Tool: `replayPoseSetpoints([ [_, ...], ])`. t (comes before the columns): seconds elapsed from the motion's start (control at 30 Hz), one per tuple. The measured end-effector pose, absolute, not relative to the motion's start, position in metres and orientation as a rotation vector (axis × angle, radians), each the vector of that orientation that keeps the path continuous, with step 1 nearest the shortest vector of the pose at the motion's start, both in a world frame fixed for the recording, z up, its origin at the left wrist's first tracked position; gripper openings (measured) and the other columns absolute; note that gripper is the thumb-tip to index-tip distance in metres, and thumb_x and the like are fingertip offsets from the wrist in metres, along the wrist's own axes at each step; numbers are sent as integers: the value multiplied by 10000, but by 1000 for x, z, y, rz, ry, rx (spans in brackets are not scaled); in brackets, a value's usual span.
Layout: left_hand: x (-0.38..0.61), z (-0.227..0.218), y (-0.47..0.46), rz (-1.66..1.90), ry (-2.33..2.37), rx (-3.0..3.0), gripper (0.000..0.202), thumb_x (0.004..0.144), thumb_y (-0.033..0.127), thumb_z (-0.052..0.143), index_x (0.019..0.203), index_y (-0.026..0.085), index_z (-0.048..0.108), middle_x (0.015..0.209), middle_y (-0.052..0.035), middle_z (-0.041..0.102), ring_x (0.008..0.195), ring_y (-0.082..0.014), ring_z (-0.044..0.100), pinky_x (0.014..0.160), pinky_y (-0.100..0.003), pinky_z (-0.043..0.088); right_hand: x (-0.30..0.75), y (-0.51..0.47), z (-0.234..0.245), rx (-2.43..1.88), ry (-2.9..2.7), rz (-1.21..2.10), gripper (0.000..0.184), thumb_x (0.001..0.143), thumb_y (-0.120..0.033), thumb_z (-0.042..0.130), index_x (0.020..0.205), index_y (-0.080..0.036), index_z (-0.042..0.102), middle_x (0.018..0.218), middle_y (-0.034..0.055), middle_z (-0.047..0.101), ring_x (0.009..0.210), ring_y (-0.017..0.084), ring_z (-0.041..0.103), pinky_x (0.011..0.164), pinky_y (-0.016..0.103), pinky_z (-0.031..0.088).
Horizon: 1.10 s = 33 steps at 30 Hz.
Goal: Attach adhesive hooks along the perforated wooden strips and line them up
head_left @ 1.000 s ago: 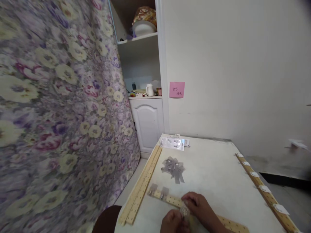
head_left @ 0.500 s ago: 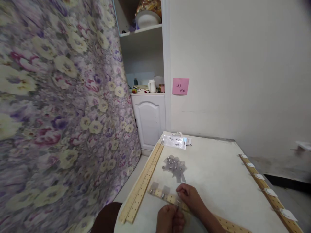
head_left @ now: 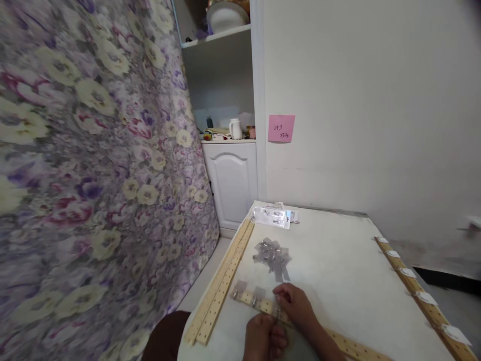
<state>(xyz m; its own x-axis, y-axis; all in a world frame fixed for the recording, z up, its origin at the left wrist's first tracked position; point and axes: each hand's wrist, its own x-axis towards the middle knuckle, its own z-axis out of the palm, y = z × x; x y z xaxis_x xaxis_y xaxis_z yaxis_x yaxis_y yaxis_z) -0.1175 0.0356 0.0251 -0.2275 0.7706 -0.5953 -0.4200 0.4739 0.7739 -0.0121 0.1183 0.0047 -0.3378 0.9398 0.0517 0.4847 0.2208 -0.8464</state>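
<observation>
A pale wooden strip with rows of holes (head_left: 338,345) runs slantwise beneath my hands at the table's front. Two clear plastic straps with metal clips (head_left: 255,297) sit on its left part. A third clear strap (head_left: 278,312) lies between my hands, its lower end hidden by fingers. My left hand (head_left: 265,337) is closed with thumb and fingertips at the strip's near edge, pinching this strap's lower end. From the far side my right hand (head_left: 298,307) reaches over the strip, thumb and forefinger pinched at the same strap's top. Beyond them lies a pile of similar clear straps (head_left: 272,255).
Two holed wooden strips (head_left: 221,286) lie along the table's left edge. Another strip (head_left: 421,293) with several white round-ended tags runs along the right edge. Clear blister packs (head_left: 270,217) rest at the back. A floral curtain (head_left: 112,175) hangs at left.
My view has shifted slightly. My hands stay at the third strap on the strip, with only small finger movement.
</observation>
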Motion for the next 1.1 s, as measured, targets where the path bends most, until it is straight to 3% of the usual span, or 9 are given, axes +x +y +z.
replayPoseSetpoints([
  [0.33, -118, 21, 38, 1118, 1443, 377, 164, 700, 333, 536, 675, 197, 446, 475, 8, 597, 322, -93, 485, 372, -190, 229, -13, 118, 9, -1346, -1930, 989, 232, 743, -290, 488, 868, -251, 679, 815, 3, 707, 768, 172, 632, 709, 261, 440],
  [1.1, -112, 31, 37, 1127, 1472, 394, 108, 728, 227, 440, 655, 167, 492, 444, -3, 582, 291, -88, 467, 338, -192, 204, -11, 113, 4, -1276, -1957, 941, 232, 722, -258, 516, 913, -213, 640, 828, 14, 664, 722, 154, 603, 705, 260, 453],
])
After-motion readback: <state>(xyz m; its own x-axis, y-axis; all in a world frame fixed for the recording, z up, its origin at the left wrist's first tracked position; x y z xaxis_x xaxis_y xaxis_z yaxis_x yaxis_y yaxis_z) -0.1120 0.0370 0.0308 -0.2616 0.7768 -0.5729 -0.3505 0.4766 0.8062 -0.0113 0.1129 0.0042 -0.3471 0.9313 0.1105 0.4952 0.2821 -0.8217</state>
